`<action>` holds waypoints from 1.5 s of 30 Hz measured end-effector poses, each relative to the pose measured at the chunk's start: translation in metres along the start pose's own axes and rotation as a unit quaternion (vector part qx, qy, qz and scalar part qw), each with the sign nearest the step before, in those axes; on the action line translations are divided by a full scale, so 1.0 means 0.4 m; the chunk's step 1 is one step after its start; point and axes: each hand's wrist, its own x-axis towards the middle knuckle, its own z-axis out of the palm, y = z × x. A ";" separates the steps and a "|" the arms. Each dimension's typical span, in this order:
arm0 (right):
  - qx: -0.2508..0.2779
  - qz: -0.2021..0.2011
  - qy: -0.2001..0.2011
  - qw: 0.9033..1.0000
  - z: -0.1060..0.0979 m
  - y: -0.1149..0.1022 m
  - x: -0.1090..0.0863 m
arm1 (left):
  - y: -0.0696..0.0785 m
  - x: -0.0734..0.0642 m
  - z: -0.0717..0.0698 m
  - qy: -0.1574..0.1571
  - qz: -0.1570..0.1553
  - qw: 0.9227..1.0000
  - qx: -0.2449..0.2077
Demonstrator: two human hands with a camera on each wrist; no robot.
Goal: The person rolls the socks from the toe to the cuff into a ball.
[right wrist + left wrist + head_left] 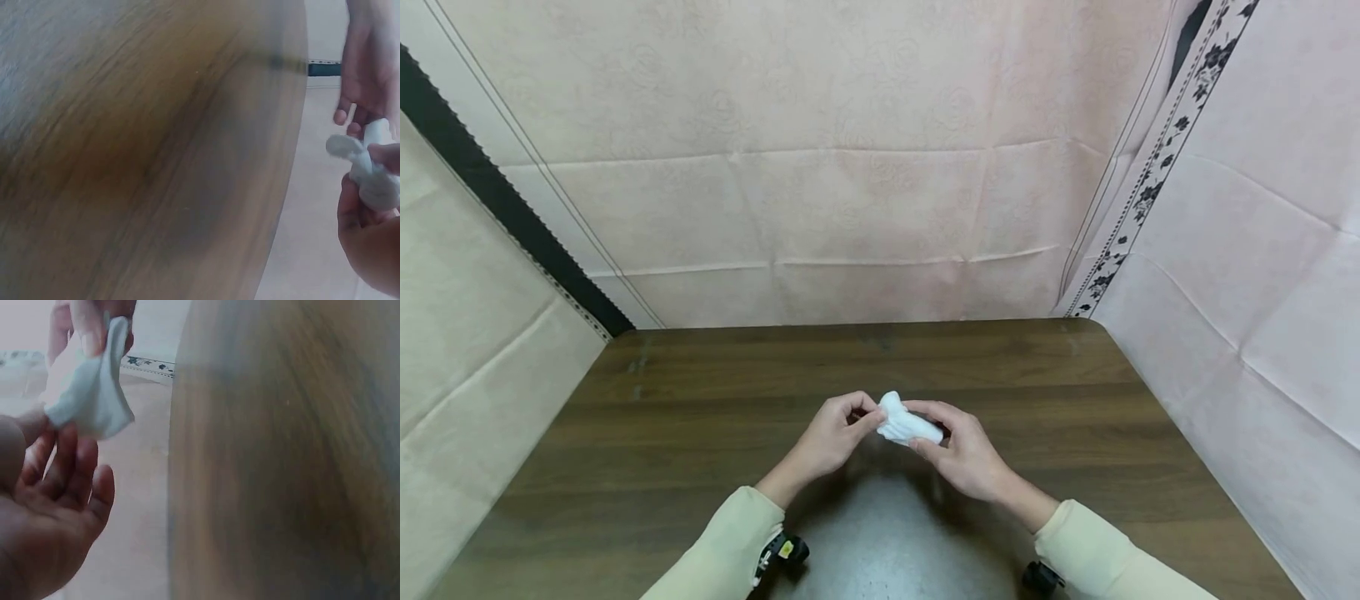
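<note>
A small white cloth, bunched and folded, is held between both hands above the table. My left hand pinches its left edge between thumb and fingertips. At the other end, my right hand grips it with the thumb on the near side and the fingers on the far side. In the left wrist view the cloth spreads out into a flared, creased shape between the two hands. The right wrist view shows it as a thick roll with a loose flap sticking out.
The brown wooden table lies under both hands, with a glossy bright patch near its front. Pale creased cloth sheets hang around its back and sides. Black devices are strapped to both wrists, below light green sleeves.
</note>
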 end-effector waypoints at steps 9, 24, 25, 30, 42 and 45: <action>-0.028 0.002 0.033 0.999 0.007 0.006 0.001 | 0.018 -0.008 0.025 0.088 0.019 0.995 0.047; -0.021 0.011 0.045 0.999 0.013 0.007 0.010 | -0.011 0.005 0.019 -0.050 -0.080 0.979 -0.181; -0.022 0.011 0.041 0.999 0.013 0.008 0.009 | -0.012 0.002 0.013 -0.064 -0.077 0.982 -0.161; -0.022 0.012 0.023 0.999 0.013 0.005 0.004 | -0.020 -0.006 0.000 -0.061 -0.040 0.994 -0.076; -0.041 -0.028 -0.049 0.998 -0.005 -0.006 0.015 | -0.013 -0.012 0.019 0.037 -0.025 0.995 -0.086; -0.049 -0.041 -0.068 0.996 -0.009 -0.006 0.014 | -0.015 -0.014 0.026 0.037 -0.026 0.995 -0.083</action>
